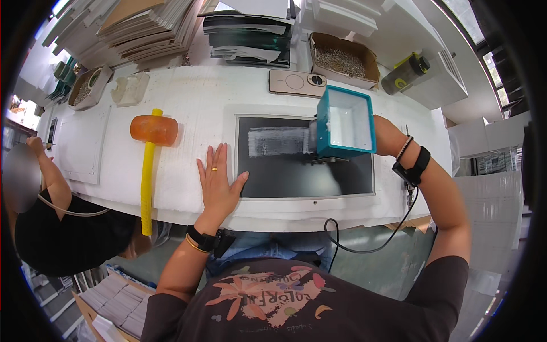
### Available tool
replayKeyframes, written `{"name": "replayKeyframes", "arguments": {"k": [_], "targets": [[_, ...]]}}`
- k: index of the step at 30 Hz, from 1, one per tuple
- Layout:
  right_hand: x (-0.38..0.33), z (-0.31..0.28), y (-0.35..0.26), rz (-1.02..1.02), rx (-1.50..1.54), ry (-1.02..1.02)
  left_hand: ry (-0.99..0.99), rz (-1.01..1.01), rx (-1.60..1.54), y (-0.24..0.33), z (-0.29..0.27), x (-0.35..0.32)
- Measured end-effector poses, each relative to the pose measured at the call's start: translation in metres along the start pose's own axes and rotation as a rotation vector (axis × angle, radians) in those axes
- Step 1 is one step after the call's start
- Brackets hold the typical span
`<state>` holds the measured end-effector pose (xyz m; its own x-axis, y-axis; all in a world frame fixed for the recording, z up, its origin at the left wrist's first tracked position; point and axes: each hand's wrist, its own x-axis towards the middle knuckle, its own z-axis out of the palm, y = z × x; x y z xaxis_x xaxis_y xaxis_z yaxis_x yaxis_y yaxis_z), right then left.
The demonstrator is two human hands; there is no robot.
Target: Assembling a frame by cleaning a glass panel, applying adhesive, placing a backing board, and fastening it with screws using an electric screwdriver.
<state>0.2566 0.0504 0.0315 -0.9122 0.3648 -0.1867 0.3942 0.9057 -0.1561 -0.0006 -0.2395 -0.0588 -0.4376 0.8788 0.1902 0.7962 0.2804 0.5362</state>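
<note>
Presumably to steady the dark panel [307,178] on the bench [194,108], the left hand [219,185] lay spread at its left edge, while the right hand [390,137], fingers partly hidden, gripped the teal box [323,125] over the panel.

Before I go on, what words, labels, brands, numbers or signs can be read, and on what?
Dark shirt: larger chest lettering is legible, but I don't copy printed words.
Same shirt, lower line: too small and faint to read.
Bottle: yellow-green mark, too small to make out.
Blue-green box, black panel, mallet: no text I can make out.
</note>
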Motion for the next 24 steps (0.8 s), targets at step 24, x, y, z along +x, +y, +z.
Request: {"name": "replayKeyframes", "arguments": {"k": [24], "targets": [[0.04, 0.008, -0.106, -0.205, 0.244, -0.095, 0.178, -0.004, -0.192, -0.012, 0.011, -0.003]]}}
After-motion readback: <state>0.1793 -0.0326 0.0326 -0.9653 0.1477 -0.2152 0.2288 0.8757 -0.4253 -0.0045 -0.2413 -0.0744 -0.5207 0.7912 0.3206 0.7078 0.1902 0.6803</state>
